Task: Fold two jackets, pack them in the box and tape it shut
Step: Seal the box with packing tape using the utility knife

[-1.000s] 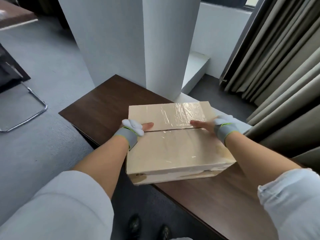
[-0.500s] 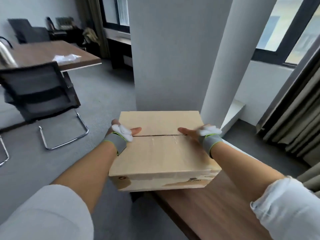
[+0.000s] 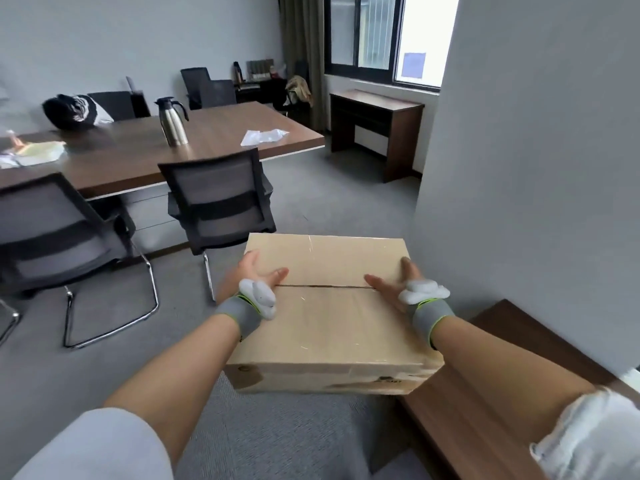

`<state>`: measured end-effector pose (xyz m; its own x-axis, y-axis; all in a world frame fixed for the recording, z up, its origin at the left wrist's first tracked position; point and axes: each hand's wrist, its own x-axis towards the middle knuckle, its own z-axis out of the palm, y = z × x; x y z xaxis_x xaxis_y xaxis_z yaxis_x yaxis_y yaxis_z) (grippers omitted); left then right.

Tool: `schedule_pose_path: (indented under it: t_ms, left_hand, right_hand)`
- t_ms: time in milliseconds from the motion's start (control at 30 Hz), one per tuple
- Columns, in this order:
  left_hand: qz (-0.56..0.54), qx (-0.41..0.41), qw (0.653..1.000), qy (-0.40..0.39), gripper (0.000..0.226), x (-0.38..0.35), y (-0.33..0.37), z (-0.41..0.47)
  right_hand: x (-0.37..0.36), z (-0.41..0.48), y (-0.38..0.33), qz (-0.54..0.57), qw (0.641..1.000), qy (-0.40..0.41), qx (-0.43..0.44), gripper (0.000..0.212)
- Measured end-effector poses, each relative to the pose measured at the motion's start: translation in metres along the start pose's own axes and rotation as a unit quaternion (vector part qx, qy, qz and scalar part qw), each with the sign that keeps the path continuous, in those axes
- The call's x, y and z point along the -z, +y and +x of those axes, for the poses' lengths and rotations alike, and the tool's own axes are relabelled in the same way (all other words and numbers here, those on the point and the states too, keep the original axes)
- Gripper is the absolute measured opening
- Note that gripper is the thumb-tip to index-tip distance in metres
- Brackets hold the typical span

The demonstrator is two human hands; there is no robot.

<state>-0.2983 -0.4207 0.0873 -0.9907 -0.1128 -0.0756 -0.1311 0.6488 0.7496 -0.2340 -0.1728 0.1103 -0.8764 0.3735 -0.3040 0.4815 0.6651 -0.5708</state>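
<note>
Box (image 3: 329,317): lower centre of the frame, carried in the air over the carpet.
Left hand (image 3: 258,275): grips the box's left edge, thumb on top by the seam.
Right hand (image 3: 398,282): grips the right edge the same way.
Risk: nothing supports the underside, so the box could slip from a side hold. The seam could part if it is poorly taped (I cannot tell).
In the way: the near counter (image 3: 502,393) at lower right sits close to the scuffed corner. A chair (image 3: 214,199) stands ahead.
Around: a flask (image 3: 172,121) on the far counter (image 3: 221,133), upper left.
</note>
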Motion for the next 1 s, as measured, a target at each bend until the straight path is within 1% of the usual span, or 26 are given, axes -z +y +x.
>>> schedule_pose_path:
  t_ms: [67,100,133,167,200,233,267,300,367,400,467,533,567,633,700,767,800,833,867,933,1000]
  left_hand:
    - [0.019,0.018,1.000,-0.003,0.079,0.004,-0.002,0.036]
    - [0.028,0.029,0.999,-0.015,0.082,0.005,-0.001,0.055]
    - [0.039,0.034,0.999,-0.010,0.087,0.001,-0.003,0.071]
    - [0.053,0.043,0.998,0.001,0.091,-0.008,0.008,0.129]
    - [0.068,0.057,0.996,-0.004,0.094,-0.010,0.007,0.134]
    - [0.084,0.074,0.994,-0.011,0.094,-0.011,0.016,0.163]
    - [0.106,0.086,0.991,-0.015,0.094,-0.013,0.015,0.168]
    - [0.126,0.098,0.987,-0.013,0.095,-0.017,0.025,0.198]
    - [0.131,0.113,0.985,-0.008,0.093,-0.028,0.041,0.241]
    - [0.129,0.112,0.985,-0.006,0.090,-0.036,0.055,0.283]
    - [0.121,0.115,0.986,-0.014,0.085,-0.044,0.066,0.322]
    - [0.113,0.123,0.986,-0.031,0.087,-0.060,0.073,0.362]
    - [0.104,0.125,0.986,-0.040,0.088,-0.064,0.074,0.380]
    - [0.105,0.135,0.983,-0.061,0.092,-0.081,0.071,0.439]
    - [0.118,0.144,0.977,-0.102,0.097,-0.098,0.066,0.486]
    - [0.134,0.124,0.975,-0.130,0.098,-0.121,0.063,0.535]
    - [0.126,0.113,0.977,-0.130,0.100,-0.133,0.061,0.558]
    - [0.125,0.108,0.977,-0.134,0.099,-0.148,0.060,0.599]
    - [0.122,0.098,0.978,-0.140,0.095,-0.158,0.063,0.628]
    - [0.115,0.079,0.976,-0.169,0.078,-0.173,0.078,0.684]
    - [0.074,0.090,0.977,-0.179,0.074,-0.180,0.100,0.733]
  right_hand:
    - [-0.013,0.040,-0.016,0.028,1.000,-0.008,0.003,0.092]
    - [-0.018,0.062,-0.026,0.037,0.999,-0.014,0.008,0.092]
    - [-0.021,0.079,-0.031,0.036,0.999,-0.018,0.012,0.091]
    - [-0.027,0.139,-0.053,0.049,0.998,-0.021,0.021,0.090]
    - [-0.030,0.146,-0.052,0.036,0.999,-0.020,0.023,0.090]
    - [-0.030,0.173,-0.066,0.055,0.998,-0.031,0.029,0.090]
    - [-0.034,0.178,-0.066,0.065,0.997,-0.031,0.024,0.089]
    - [-0.033,0.209,-0.077,0.079,0.996,-0.035,0.023,0.087]
    - [-0.029,0.256,-0.092,0.090,0.995,-0.047,0.019,0.085]
    - [-0.025,0.297,-0.108,0.100,0.994,-0.053,0.012,0.085]
    - [-0.020,0.332,-0.123,0.095,0.993,-0.070,0.007,0.092]
    - [-0.016,0.373,-0.137,0.048,0.996,-0.074,-0.005,0.102]
    - [-0.012,0.386,-0.142,0.028,0.996,-0.078,-0.014,0.102]
    - [-0.008,0.432,-0.160,-0.005,0.996,-0.083,-0.029,0.096]
    - [-0.001,0.469,-0.176,-0.065,0.993,-0.094,-0.035,0.082]
    - [0.004,0.502,-0.190,-0.123,0.986,-0.100,-0.041,0.076]
    - [0.001,0.523,-0.194,-0.127,0.986,-0.098,-0.053,0.076]
    - [-0.005,0.559,-0.206,-0.134,0.985,-0.086,-0.061,0.075]
    - [-0.008,0.586,-0.213,-0.133,0.986,-0.072,-0.076,0.077]
    - [-0.008,0.634,-0.228,-0.100,0.988,-0.057,-0.106,0.086]
    - [-0.002,0.678,-0.243,-0.061,0.988,-0.035,-0.134,0.093]
